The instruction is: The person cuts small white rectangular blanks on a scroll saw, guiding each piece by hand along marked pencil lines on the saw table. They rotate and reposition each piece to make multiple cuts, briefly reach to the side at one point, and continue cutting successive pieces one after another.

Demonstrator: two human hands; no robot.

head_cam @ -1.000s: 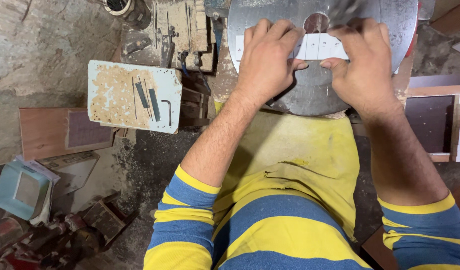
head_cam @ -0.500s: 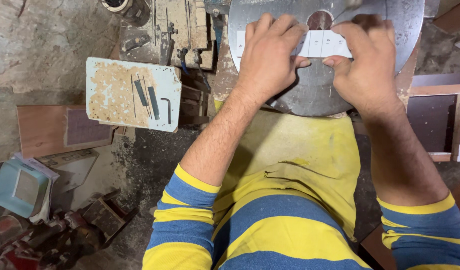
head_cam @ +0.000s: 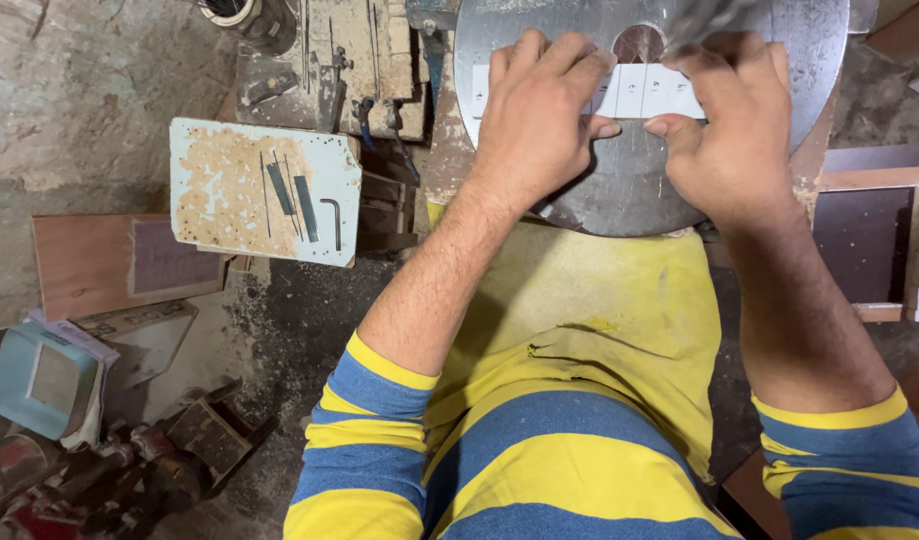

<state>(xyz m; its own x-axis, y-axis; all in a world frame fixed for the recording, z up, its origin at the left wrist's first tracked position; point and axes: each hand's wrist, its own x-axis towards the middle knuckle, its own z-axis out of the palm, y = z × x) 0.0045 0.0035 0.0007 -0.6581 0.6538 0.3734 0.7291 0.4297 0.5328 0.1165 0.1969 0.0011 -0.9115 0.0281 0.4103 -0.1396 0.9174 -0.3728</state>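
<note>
A long white strip (head_cam: 647, 93), divided into small squares with marks, lies across a round grey metal disc (head_cam: 629, 190) that has a hole near its top. My left hand (head_cam: 537, 110) presses down on the strip's left part, fingers spread over it. My right hand (head_cam: 727, 125) pinches the strip's right part between thumb and fingers. A dark blurred object sits just above my right hand at the top edge. My yellow apron (head_cam: 579, 310) and striped sleeves fill the lower view.
A pale board (head_cam: 219, 190) dusted with sawdust holds thin metal blades and an angled key at left. Behind it a worn wooden block (head_cam: 329, 60) carries tools. Brown panels (head_cam: 869, 245) lie at right; a light blue box (head_cam: 34, 380) and rusty machine parts (head_cam: 99, 480) at lower left.
My hands and the strip have stayed on the disc with only a slight shift; the strip sits a little further right under my fingers.
</note>
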